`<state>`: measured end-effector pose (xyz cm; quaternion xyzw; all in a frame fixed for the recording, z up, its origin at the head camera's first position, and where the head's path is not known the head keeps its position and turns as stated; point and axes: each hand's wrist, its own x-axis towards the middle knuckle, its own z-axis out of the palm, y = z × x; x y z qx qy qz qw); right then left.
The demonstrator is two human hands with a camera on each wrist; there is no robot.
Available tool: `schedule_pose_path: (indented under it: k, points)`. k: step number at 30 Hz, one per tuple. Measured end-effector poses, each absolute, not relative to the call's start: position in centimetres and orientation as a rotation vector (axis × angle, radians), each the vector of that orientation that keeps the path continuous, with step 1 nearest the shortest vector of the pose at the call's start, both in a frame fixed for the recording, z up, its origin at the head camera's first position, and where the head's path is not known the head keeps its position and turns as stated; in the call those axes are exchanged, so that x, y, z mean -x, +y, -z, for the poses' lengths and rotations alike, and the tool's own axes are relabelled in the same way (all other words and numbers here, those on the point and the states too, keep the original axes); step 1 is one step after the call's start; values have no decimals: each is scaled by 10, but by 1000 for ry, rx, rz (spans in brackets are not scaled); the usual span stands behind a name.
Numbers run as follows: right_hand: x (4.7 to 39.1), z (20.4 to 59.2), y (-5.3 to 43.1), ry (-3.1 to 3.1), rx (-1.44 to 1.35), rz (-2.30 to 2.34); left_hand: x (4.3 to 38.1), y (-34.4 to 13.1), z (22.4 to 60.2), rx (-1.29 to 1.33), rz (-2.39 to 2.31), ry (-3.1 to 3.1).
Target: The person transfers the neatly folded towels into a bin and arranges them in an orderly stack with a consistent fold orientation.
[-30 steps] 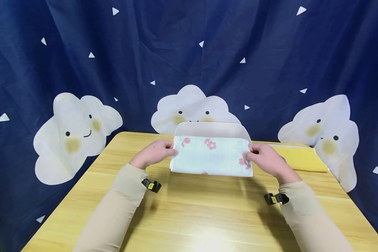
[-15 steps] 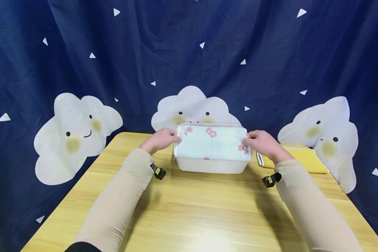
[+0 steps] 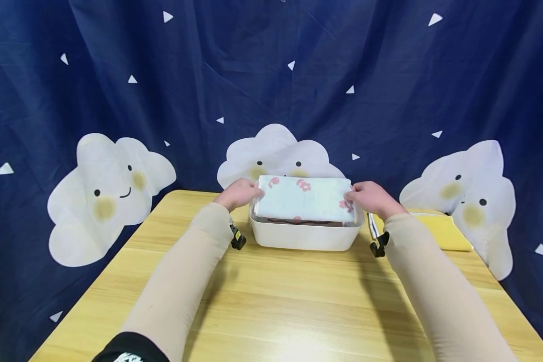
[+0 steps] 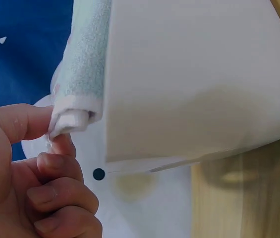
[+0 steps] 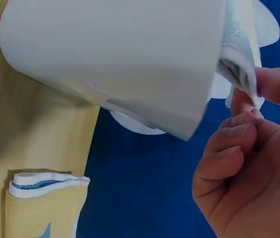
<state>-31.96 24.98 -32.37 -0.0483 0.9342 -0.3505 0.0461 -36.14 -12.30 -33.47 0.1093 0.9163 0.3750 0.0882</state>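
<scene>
A folded pale blue towel (image 3: pixel 305 200) with pink flowers is held by both hands over a white bin (image 3: pixel 303 237), tilted above its mouth. My left hand (image 3: pixel 240 193) pinches the towel's left end between thumb and finger, and the left wrist view shows the rolled layers of the towel (image 4: pixel 83 74) there. At the opposite end, my right hand (image 3: pixel 373 197) pinches the towel (image 5: pixel 241 62) in the same way. Something brownish shows inside the bin below the towel's near edge; its kind is hidden.
A folded yellow towel (image 3: pixel 441 232) with a white edge lies on the wooden table (image 3: pixel 298 296), right of the bin. A dark blue curtain (image 3: pixel 271 75) with cloud faces hangs behind the table's far edge.
Both hands have moved up and away with the towel, from in front of the bin to above its opening. The bin's front wall, earlier covered, has come into view.
</scene>
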Motion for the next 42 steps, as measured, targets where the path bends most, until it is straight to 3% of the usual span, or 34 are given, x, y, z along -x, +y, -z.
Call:
schedule_pose_path:
  k: [19,42]
  points:
    - [339,337,246,2909,87,937,373,-110,348,-202,-1028,2808]
    - [337,341,240,3033,146,641,365,-108,348,-283,-910,2830]
